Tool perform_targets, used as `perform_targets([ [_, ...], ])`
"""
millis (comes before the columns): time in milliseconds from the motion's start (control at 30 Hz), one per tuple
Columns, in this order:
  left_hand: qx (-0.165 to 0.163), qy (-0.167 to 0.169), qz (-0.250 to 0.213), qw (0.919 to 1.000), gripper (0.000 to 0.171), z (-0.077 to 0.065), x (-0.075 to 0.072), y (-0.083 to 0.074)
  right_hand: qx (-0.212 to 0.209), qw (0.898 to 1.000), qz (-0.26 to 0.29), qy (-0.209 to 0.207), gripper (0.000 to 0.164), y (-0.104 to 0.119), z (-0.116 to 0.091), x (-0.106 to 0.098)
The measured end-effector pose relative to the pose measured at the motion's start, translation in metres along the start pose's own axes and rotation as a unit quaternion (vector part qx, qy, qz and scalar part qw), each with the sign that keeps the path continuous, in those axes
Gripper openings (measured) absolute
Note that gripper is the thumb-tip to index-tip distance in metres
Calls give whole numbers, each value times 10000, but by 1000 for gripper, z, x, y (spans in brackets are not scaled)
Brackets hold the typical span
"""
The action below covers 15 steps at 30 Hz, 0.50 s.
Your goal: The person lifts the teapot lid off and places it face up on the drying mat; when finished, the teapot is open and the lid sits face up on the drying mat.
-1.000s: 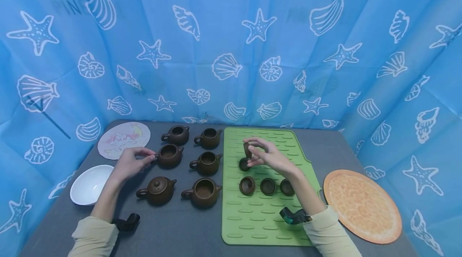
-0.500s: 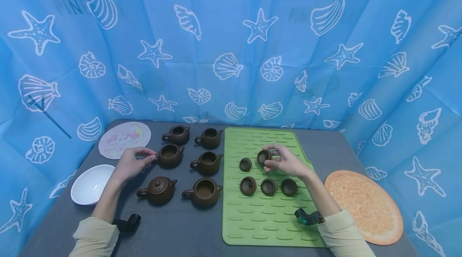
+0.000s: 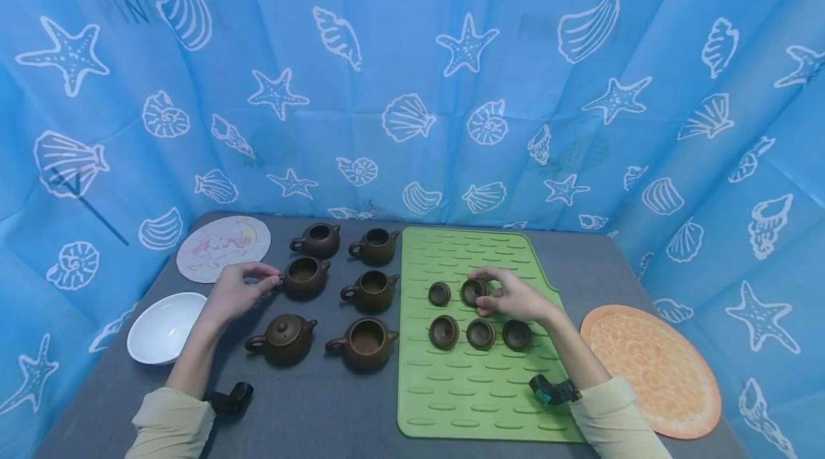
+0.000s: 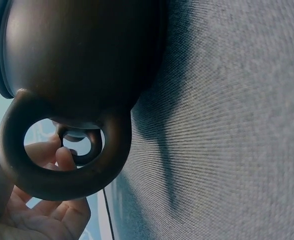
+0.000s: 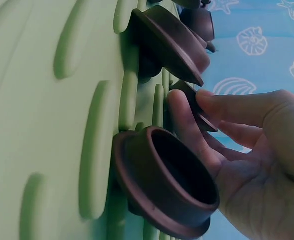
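Note:
In the head view my left hand (image 3: pixel 240 293) pinches the handle of a lidless brown teapot (image 3: pixel 306 278). The left wrist view shows my thumb and finger on that small handle, behind a nearer teapot's large handle (image 4: pixel 62 185). My right hand (image 3: pixel 512 294) pinches the rim of an upturned teapot lid (image 3: pixel 473 293) at the surface of the green mat (image 3: pixel 477 409). Left of it lies a smaller upturned lid (image 3: pixel 440 293). In front lie three more lids (image 3: pixel 443 332). In the right wrist view my fingers partly hide the held lid (image 5: pixel 186 97).
Several other teapots stand on the grey table, one with its lid on (image 3: pixel 284 339). A white bowl (image 3: pixel 164 330) and a round pictured mat (image 3: pixel 222 248) lie at the left. An orange round mat (image 3: pixel 651 373) lies at the right; a blue curtain (image 3: pixel 412 87) hangs behind.
My right hand has carried the lid rightward from above the smaller lid, turned it hollow side up and lowered it to the mat. My left hand stays on the teapot handle.

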<state>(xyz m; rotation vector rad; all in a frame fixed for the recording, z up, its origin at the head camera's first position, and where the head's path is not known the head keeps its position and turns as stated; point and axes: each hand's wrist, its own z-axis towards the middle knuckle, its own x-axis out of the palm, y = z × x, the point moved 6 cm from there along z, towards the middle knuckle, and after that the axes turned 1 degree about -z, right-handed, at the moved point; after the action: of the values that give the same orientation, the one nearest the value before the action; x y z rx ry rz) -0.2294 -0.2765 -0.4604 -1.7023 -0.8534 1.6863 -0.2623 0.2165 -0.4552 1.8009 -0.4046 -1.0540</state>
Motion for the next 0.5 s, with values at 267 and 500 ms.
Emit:
perform_targets([
  [267, 36, -25, 39, 10000, 25, 1, -1, 0, 66, 9999, -73, 38, 56, -2, 2, 1],
  [500, 31, -37, 29, 10000, 25, 0, -1, -1, 32, 9999, -30, 98, 60, -4, 2, 0],
])
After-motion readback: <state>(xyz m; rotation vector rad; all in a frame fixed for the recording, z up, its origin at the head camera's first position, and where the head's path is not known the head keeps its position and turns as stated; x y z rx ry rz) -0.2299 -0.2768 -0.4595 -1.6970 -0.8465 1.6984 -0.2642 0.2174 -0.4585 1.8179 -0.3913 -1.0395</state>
